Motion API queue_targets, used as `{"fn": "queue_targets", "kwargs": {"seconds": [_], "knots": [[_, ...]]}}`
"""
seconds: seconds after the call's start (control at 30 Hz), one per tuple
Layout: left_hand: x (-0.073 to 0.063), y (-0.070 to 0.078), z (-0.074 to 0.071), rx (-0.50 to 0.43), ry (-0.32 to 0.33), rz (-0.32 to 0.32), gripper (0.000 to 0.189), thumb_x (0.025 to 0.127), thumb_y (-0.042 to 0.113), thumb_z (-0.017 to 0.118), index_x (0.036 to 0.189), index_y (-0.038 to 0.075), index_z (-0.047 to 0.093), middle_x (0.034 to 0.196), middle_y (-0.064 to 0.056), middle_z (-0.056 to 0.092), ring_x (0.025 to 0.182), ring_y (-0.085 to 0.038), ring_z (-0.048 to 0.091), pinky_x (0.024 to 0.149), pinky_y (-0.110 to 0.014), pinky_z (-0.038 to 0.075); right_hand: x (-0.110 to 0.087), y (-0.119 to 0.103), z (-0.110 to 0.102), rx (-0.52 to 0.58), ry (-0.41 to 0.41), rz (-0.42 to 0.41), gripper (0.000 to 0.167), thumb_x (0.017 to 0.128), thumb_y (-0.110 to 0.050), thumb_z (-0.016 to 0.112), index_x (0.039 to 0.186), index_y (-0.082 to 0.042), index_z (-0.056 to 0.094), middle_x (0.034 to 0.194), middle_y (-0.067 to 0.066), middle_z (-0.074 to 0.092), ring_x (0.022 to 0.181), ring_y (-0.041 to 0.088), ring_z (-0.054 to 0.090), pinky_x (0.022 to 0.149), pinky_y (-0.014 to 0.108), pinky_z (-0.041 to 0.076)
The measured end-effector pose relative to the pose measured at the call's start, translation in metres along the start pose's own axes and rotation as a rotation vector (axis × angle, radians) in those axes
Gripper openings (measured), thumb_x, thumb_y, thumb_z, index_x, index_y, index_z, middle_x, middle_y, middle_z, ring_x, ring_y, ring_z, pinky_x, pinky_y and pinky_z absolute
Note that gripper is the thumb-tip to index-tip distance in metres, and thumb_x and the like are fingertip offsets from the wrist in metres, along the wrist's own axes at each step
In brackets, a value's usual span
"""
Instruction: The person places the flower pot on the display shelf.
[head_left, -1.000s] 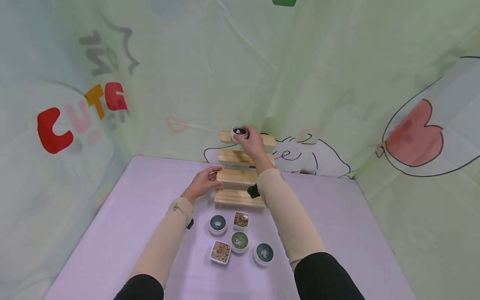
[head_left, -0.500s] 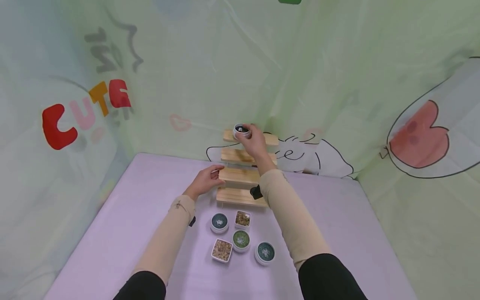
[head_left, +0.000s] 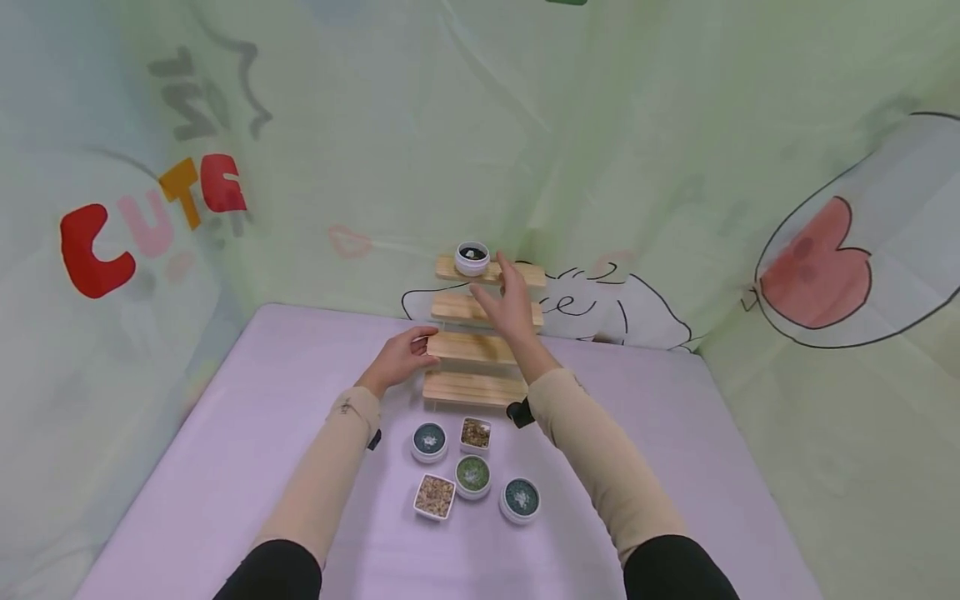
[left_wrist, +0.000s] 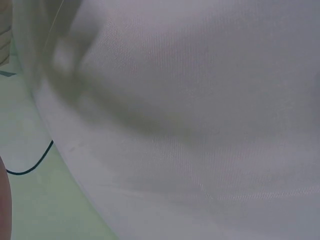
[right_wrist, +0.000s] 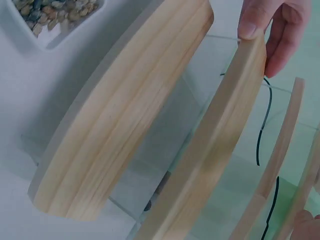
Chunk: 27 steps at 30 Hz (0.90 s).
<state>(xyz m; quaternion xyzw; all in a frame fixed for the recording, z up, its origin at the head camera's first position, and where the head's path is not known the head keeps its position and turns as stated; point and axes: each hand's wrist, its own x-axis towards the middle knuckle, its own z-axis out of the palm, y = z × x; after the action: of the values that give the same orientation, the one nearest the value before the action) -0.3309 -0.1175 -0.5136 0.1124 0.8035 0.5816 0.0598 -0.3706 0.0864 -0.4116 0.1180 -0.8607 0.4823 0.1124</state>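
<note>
A stepped wooden display stand (head_left: 471, 347) with several plank tiers stands at the back of the table. My left hand (head_left: 399, 360) pinches the left end of its second tier from the bottom; in the right wrist view, the thumb (right_wrist: 250, 27) lies on the plank's edge and fingers curl behind it. On the left part of the top tier sits a round white pot (head_left: 472, 260) with dark contents and a pale spot. My right hand (head_left: 512, 310) is just right of and below that pot, thumb and fingers spread and apart from it. The left wrist view shows mostly cloth.
On the lilac table (head_left: 645, 467) in front of the stand are a blue-grey round pot (head_left: 429, 442), a square pot of pebbles (head_left: 476, 434), a green round pot (head_left: 472, 476), another square pebble pot (head_left: 434, 497) and a teal round pot (head_left: 521, 500). A printed cloth curtain hangs close behind.
My right hand has let go of the dark round pot on the top tier and drawn back to the right and down. The left hand keeps its hold on the tier.
</note>
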Motion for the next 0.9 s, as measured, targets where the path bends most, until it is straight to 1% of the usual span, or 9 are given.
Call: {"fn": "queue_targets", "kwargs": {"seconds": [0.1, 0.2, 0.33, 0.43, 0.5, 0.6, 0.7, 0.77, 0.9], "knots": [[0.000, 0.000, -0.001, 0.018, 0.003, 0.000, 0.062, 0.085, 0.001, 0.074, 0.141, -0.003, 0.047, 0.145, -0.020, 0.046, 0.133, -0.029, 0.047, 0.110, -0.032, 0.043, -0.002, -0.001, -0.002, 0.018, -0.002, -0.001, 0.074, 0.094, -0.023, 0.068, 0.155, -0.012, 0.028, 0.152, 0.015, 0.034, 0.136, 0.030, 0.039, 0.115, 0.033, 0.036], [0.000, 0.000, -0.002, 0.019, -0.011, 0.007, 0.063, 0.085, 0.001, 0.074, 0.141, -0.003, 0.046, 0.146, -0.020, 0.045, 0.133, -0.029, 0.046, 0.110, -0.031, 0.043, -0.004, -0.003, -0.005, 0.049, -0.007, -0.012, 0.072, 0.094, -0.022, 0.067, 0.154, -0.012, 0.028, 0.153, 0.014, 0.033, 0.138, 0.030, 0.037, 0.116, 0.031, 0.034], [0.000, -0.001, -0.005, 0.006, -0.004, 0.011, 0.063, 0.085, 0.001, 0.074, 0.141, -0.003, 0.046, 0.146, -0.020, 0.045, 0.133, -0.029, 0.046, 0.109, -0.032, 0.043, -0.012, -0.005, -0.010, 0.072, -0.025, -0.023, 0.069, 0.095, -0.021, 0.066, 0.153, -0.012, 0.031, 0.154, 0.012, 0.034, 0.138, 0.029, 0.039, 0.116, 0.031, 0.035], [0.001, -0.001, -0.005, 0.003, 0.008, 0.016, 0.062, 0.085, 0.000, 0.074, 0.140, -0.003, 0.047, 0.146, -0.020, 0.045, 0.133, -0.029, 0.046, 0.110, -0.032, 0.043, -0.020, -0.004, -0.015, 0.079, -0.031, -0.025, 0.068, 0.095, -0.020, 0.066, 0.153, -0.012, 0.033, 0.154, 0.011, 0.034, 0.138, 0.029, 0.039, 0.116, 0.032, 0.036], [0.002, -0.002, -0.005, 0.001, 0.004, 0.014, 0.062, 0.085, 0.000, 0.074, 0.141, -0.003, 0.046, 0.146, -0.020, 0.044, 0.134, -0.029, 0.046, 0.110, -0.031, 0.042, -0.026, -0.002, -0.018, 0.084, -0.031, -0.022, 0.068, 0.094, -0.020, 0.067, 0.153, -0.011, 0.033, 0.153, 0.012, 0.035, 0.137, 0.029, 0.040, 0.115, 0.033, 0.037], [0.004, -0.002, -0.004, -0.001, -0.010, 0.002, 0.063, 0.085, 0.001, 0.074, 0.142, -0.002, 0.045, 0.147, -0.019, 0.043, 0.134, -0.028, 0.045, 0.110, -0.030, 0.042, -0.037, 0.002, -0.022, 0.108, -0.036, -0.008, 0.067, 0.094, -0.019, 0.067, 0.151, -0.010, 0.034, 0.152, 0.014, 0.037, 0.136, 0.031, 0.041, 0.115, 0.035, 0.037], [0.003, -0.002, -0.004, -0.007, -0.010, -0.013, 0.063, 0.085, 0.002, 0.074, 0.142, -0.001, 0.046, 0.147, -0.018, 0.044, 0.134, -0.027, 0.046, 0.110, -0.030, 0.042, -0.051, 0.008, -0.025, 0.123, -0.057, 0.010, 0.067, 0.094, -0.018, 0.068, 0.151, -0.007, 0.035, 0.150, 0.016, 0.038, 0.135, 0.032, 0.042, 0.115, 0.037, 0.038], [0.002, -0.002, -0.003, -0.008, -0.008, -0.007, 0.063, 0.085, 0.001, 0.074, 0.141, -0.002, 0.046, 0.146, -0.019, 0.044, 0.134, -0.028, 0.046, 0.110, -0.031, 0.042, -0.062, 0.012, -0.027, 0.126, -0.074, 0.019, 0.068, 0.093, -0.018, 0.069, 0.150, -0.006, 0.035, 0.149, 0.017, 0.039, 0.134, 0.033, 0.043, 0.114, 0.039, 0.038], [0.000, -0.003, -0.002, -0.021, -0.006, 0.013, 0.062, 0.085, 0.000, 0.074, 0.141, -0.004, 0.046, 0.146, -0.021, 0.044, 0.134, -0.030, 0.045, 0.111, -0.033, 0.041, -0.087, 0.020, -0.031, 0.130, -0.103, 0.056, 0.069, 0.093, -0.020, 0.069, 0.151, -0.007, 0.034, 0.148, 0.016, 0.040, 0.134, 0.031, 0.043, 0.114, 0.039, 0.039]]}}
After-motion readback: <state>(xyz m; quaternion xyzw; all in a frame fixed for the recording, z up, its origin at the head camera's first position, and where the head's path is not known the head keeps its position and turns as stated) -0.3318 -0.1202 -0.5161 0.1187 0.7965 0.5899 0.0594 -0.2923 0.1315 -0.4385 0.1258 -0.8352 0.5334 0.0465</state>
